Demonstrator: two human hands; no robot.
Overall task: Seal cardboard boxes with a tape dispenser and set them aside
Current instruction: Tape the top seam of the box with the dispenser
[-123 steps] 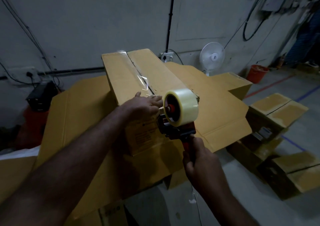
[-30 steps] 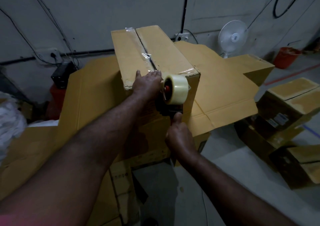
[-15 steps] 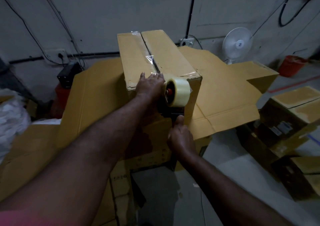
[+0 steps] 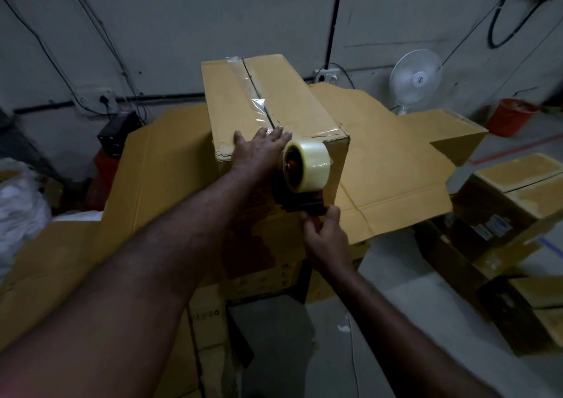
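So the thing that changes in the last half second or so: your left hand [image 4: 259,150] was bunched up at the near edge of the tall tan cardboard box [image 4: 292,105], and now it's opened out, fingers straight and flat on the top right where the seam ends. Meanwhile the red-handled tape dispenser with its clear roll [image 4: 306,169] has come over the edge and sits against the box's near face, just below the top. Your right hand [image 4: 327,236] is wrapped around the red handle, thumb up by the black frame.

My read is that the seam run is basically done: you're smoothing the tape end down while the dispenser pulls the tail onto the front face. What's left is probably the cut, then moving the box off.

About the box itself: it stands upright in the middle of the view, on top of lower cartons, with big flattened tan cardboard sheets [image 4: 390,160] spread behind and beside it. The strip of clear tape [image 4: 243,83] runs along the centre seam from the far edge toward you, but it looks like it sits a bit left of the dark gap, and there's a crinkled patch around halfway. The near left corner looks a bit crushed. More tan boxes [image 4: 518,190] sit on the floor to your right.
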